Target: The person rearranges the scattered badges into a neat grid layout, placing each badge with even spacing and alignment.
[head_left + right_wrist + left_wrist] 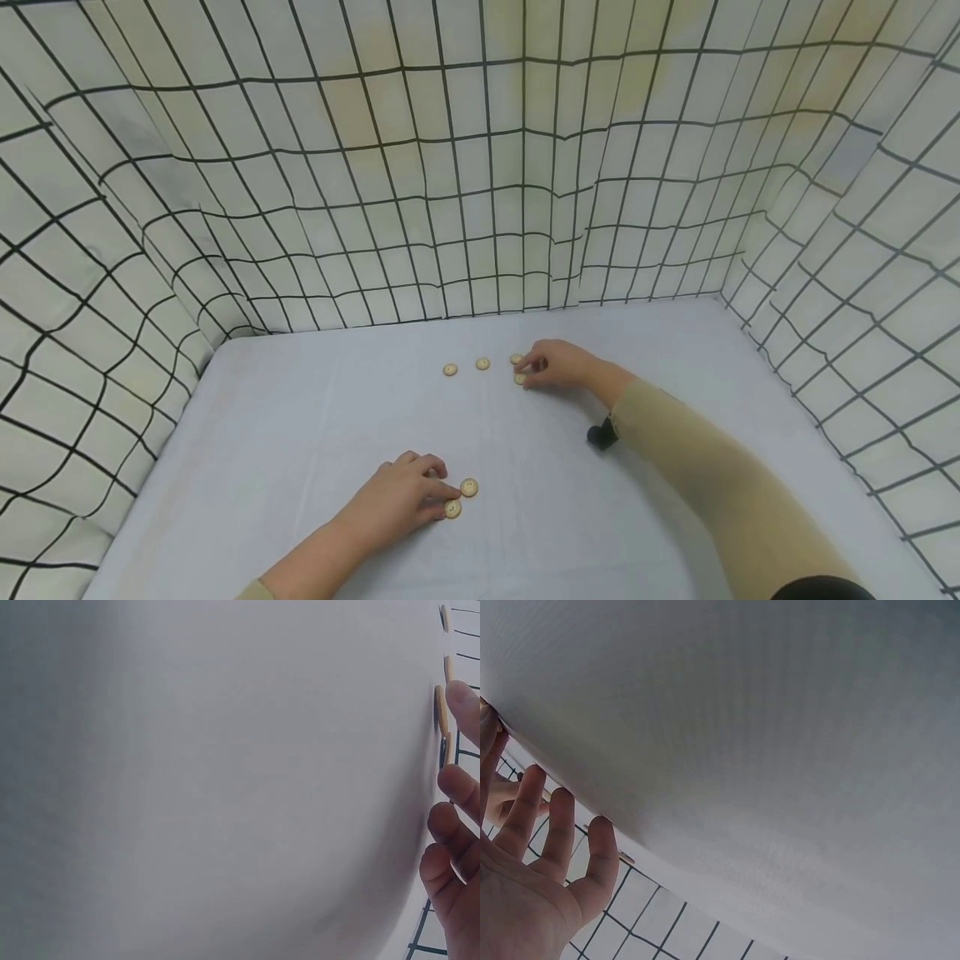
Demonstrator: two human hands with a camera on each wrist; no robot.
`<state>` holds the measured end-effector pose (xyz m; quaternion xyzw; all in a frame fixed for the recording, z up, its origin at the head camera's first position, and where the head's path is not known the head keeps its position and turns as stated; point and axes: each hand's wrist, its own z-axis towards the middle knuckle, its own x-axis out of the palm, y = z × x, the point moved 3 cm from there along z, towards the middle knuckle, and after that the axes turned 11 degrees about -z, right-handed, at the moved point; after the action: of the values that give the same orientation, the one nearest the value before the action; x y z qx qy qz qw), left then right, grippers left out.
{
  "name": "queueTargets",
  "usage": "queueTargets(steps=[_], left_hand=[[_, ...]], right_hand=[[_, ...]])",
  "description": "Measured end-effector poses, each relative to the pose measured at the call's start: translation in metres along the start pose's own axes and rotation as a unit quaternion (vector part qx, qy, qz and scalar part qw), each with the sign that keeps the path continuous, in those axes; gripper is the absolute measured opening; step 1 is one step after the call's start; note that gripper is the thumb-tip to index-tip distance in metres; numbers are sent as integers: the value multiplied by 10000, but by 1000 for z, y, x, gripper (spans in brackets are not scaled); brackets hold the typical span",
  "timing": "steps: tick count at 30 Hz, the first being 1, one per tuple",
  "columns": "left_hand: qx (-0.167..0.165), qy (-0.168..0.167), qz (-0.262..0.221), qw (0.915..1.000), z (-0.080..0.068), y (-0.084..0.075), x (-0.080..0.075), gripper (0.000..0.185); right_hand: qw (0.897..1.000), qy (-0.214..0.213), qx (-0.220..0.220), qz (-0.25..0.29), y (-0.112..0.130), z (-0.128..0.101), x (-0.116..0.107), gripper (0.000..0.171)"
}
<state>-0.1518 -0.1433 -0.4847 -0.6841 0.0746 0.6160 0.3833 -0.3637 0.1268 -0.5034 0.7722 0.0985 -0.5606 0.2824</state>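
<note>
Head view overhead; wrist views skimming table (300, 400).

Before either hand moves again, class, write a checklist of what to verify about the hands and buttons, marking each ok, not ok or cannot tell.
1. Left hand touches near button: ok.
2. Second near button lies flat, uncovered: ok.
3. Right hand reaches far button: ok.
4. Two loose far buttons lie apart: ok.
5. Whether the right fingers pinch a button: cannot tell.

A pale grey table (300, 433) carries 6 tan buttons (482, 363), 4 far, 2 near.
</note>
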Motion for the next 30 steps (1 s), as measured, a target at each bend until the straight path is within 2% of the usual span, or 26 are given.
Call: queueTargets(steps=[14, 23, 30], left_hand=[[-42, 12, 39, 10000, 1, 1, 2, 24], [-18, 17, 30, 10000, 1, 2, 3, 25], [-18, 57, 45, 10000, 2, 1, 2, 25]], right_hand=[[9995, 55, -283, 141, 8, -20, -1, 29], [9964, 127, -835, -108, 27, -37, 6, 31], [9875, 163, -1487, -497, 54, -46, 12, 32]])
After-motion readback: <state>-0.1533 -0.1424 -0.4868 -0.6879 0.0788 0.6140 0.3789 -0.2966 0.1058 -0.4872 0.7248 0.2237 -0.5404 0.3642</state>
